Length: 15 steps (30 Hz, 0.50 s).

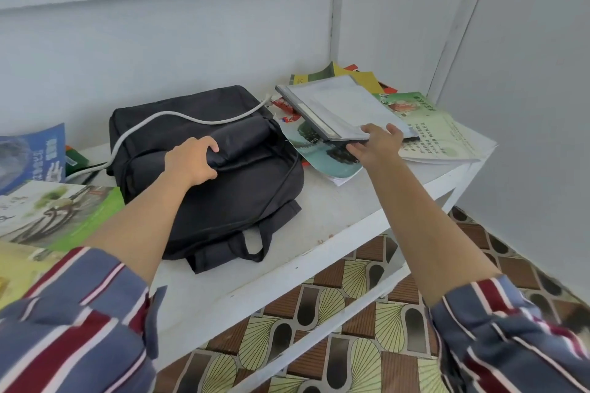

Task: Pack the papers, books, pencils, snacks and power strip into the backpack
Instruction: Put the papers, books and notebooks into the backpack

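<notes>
White table (335,223), pale walls (159,41), patterned floor (367,313).

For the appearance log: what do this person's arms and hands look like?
The left hand and right hand are bare: no gloves, rings or watch visible. The left sleeve and right sleeve are blue-grey with dark red and white stripes, pushed up near the elbows, forearms uncovered.

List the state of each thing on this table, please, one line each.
backpack: lying flat, fabric gripped by left hand
grey folder: tilted, near edge pinched by right hand
white cable: draped over the backpack
booklets: lying flat, overlapping, partly beneath the grey folder
</notes>
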Tool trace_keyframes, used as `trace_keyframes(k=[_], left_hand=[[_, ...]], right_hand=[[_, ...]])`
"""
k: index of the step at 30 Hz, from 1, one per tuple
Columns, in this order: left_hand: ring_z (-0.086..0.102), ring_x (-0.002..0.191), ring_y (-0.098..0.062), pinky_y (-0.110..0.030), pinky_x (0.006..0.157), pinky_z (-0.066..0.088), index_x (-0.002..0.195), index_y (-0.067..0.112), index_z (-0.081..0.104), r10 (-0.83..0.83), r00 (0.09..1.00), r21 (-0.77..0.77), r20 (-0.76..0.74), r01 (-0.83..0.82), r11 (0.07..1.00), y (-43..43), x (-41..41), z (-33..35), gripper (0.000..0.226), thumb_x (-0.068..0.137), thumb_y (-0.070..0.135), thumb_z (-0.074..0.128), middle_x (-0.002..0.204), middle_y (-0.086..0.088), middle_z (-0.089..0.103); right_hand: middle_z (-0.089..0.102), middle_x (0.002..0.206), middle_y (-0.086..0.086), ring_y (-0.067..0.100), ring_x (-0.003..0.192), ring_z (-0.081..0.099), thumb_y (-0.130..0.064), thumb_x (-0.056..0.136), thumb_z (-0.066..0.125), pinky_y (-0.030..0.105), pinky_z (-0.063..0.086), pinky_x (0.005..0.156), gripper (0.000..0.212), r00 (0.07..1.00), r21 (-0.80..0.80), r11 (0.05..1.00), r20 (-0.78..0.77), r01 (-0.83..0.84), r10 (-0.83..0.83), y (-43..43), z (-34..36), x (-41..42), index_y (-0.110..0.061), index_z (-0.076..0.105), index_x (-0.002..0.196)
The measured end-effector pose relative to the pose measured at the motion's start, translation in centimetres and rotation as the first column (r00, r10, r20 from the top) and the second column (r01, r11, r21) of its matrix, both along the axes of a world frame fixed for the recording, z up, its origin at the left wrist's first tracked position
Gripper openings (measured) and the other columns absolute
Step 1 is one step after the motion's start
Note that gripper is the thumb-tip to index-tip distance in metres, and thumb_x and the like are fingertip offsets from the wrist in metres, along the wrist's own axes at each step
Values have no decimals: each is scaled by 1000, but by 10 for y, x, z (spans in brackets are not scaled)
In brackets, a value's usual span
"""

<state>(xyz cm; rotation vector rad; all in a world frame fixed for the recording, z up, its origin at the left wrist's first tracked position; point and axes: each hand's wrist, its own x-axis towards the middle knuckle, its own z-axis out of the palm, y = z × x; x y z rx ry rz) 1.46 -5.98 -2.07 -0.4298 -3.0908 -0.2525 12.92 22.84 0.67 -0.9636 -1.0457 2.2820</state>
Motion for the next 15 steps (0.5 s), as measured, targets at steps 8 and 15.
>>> trace_keyframes(k=[8, 15], left_hand=[[47, 83, -23, -32, 71, 36, 112, 28, 51, 0, 1000, 23, 4, 0, 1000, -1, 1, -1, 44, 73, 19, 69, 111, -4, 50], [51, 84, -25, -32, 71, 38, 110, 28, 51, 8, 1000, 28, -3, -7, 1000, -1, 0, -2, 42, 73, 20, 69, 102, 0, 47]], right_hand=[[51, 86, 10, 23, 87, 50, 0, 87, 59, 28, 52, 61, 49, 997, -27, 997, 1, 75, -75, -3, -4, -11, -25, 41, 124], [44, 124, 10, 23, 97, 49, 2, 86, 60, 29, 55, 68, 52, 994, 11, 994, -25, 105, -105, -5, -10, -25, -24, 47, 129]])
